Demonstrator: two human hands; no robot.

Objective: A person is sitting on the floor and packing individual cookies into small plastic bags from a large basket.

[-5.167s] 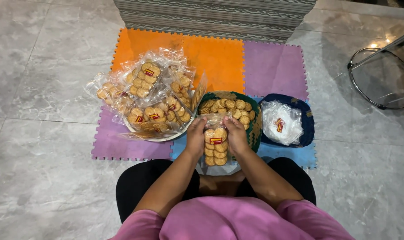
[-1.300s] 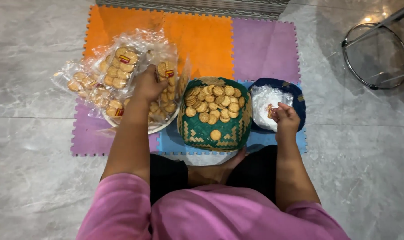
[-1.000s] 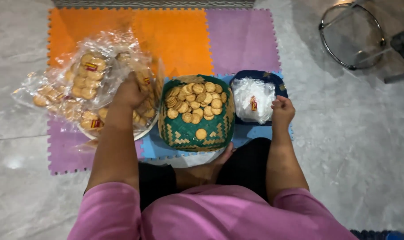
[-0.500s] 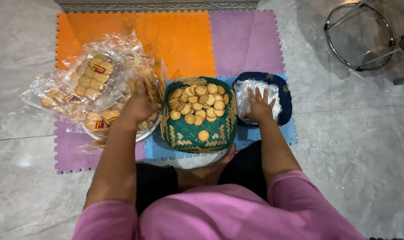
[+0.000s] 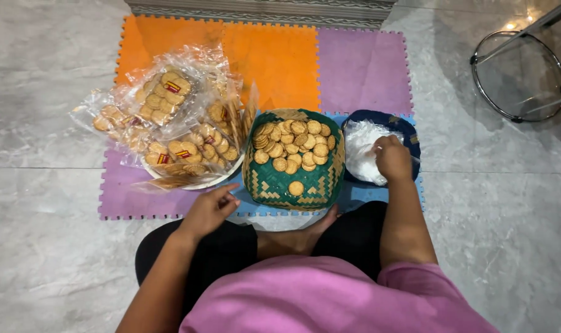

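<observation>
My left hand (image 5: 209,209) hovers over the mat just below the white plate (image 5: 201,183), fingers loosely apart and holding nothing. The plate is heaped with clear packets of round biscuits (image 5: 182,132). A green woven basket (image 5: 291,185) in the middle holds several loose round biscuits (image 5: 293,145). My right hand (image 5: 393,158) rests inside the dark blue bowl (image 5: 410,132), fingers curled into the pile of empty clear plastic bags (image 5: 362,148).
Everything stands on a foam puzzle mat of orange (image 5: 274,58), purple (image 5: 364,68) and blue tiles on a grey marble floor. A round metal and glass stool base (image 5: 518,74) is at the far right. My crossed legs lie just below the basket.
A filled biscuit packet once held in both hands now lies on the plate pile. My left hand has drawn back from the packets toward me, while my right hand stays in the blue bowl.
</observation>
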